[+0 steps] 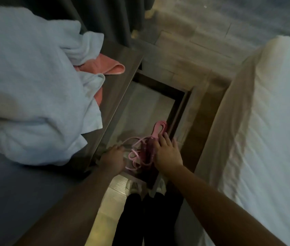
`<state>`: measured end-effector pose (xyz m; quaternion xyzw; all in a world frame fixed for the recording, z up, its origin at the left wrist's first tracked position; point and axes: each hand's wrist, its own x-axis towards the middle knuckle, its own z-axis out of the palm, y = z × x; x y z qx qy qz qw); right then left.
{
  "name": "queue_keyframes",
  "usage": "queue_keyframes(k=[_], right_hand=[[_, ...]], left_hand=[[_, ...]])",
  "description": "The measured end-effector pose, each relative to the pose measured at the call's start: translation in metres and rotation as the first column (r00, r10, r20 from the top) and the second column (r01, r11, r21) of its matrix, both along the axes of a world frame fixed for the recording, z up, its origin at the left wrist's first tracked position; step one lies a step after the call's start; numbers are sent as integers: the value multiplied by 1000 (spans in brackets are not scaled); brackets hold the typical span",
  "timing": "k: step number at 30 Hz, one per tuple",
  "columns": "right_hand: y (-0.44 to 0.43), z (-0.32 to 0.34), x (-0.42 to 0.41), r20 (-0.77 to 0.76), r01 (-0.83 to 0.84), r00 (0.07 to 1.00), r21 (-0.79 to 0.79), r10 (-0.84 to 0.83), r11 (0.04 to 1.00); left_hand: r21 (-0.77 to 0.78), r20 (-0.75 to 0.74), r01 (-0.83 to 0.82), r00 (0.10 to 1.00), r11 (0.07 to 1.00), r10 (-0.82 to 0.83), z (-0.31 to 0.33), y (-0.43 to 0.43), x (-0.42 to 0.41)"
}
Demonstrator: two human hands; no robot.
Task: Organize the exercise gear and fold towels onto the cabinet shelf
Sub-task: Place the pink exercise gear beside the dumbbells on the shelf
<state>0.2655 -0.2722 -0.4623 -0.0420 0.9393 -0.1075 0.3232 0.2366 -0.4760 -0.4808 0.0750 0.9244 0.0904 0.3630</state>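
While you stood over the open drawer (147, 107), both of your hands were down at its near end. Your right hand (167, 153) lay flat with its fingers straight, the fingertips resting on a flat pink piece (160, 128) that ran away from you along the drawer's right wall; it was too blurred to name. Just left of that hand, between your two hands, a pink jump rope (138, 153) sat in a loose tangle on the drawer bottom, and the side of your right hand touched its coils. Your left hand (113, 159) was at the drawer's near left corner with its fingers curled, close beside the rope; I could not tell whether it gripped anything or only rested there.

Left of your left hand and farther from you, a heap of pale blue towels (34, 86) lay unfolded on the counter (121, 82), with a pink towel (108, 66) poking out from under them toward the drawer. Right of your right hand, well apart from it, stood a bed (265, 121) under a white sheet. Beyond the drawer hung a dark curtain (105, 15) over a wood-look floor (185, 50). Below your wrists your white shoes (133, 187) showed at the drawer's front edge.
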Motion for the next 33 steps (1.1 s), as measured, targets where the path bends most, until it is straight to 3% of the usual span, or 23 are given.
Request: queue_keyframes(k=[9, 13, 17, 19, 23, 28, 31, 33], right_hand=[[4, -67, -26, -53, -158, 986, -14, 157, 987], [6, -73, -34, -61, -138, 989, -66, 134, 988], [9, -72, -46, -105, -1, 994, -192, -19, 981], [10, -69, -51, -107, 28, 993, -204, -51, 979], [7, -70, -51, 18, -133, 991, -39, 134, 990], [-1, -83, -59, 105, -392, 917, 45, 386, 919], [-6, -93, -69, 144, -491, 869, 125, 474, 862], [-12, -100, -72, 162, -543, 839, 185, 520, 819]], left_hand=[[-87, 12, 91, 996, 992, -90, -78, 11, -20], [-139, -48, 132, 989, 981, -140, -92, 7, -19], [69, -45, -118, 992, 991, 121, -86, -7, -18], [95, -94, -192, 975, 977, 201, -78, -15, -17], [9, -106, -311, 945, 950, 311, -62, -27, -12], [-16, -60, -428, 902, 903, 427, -60, -22, -8], [70, -37, -399, 915, 914, 402, -66, -21, -3], [114, -18, -476, 876, 872, 481, -65, -20, -4]])
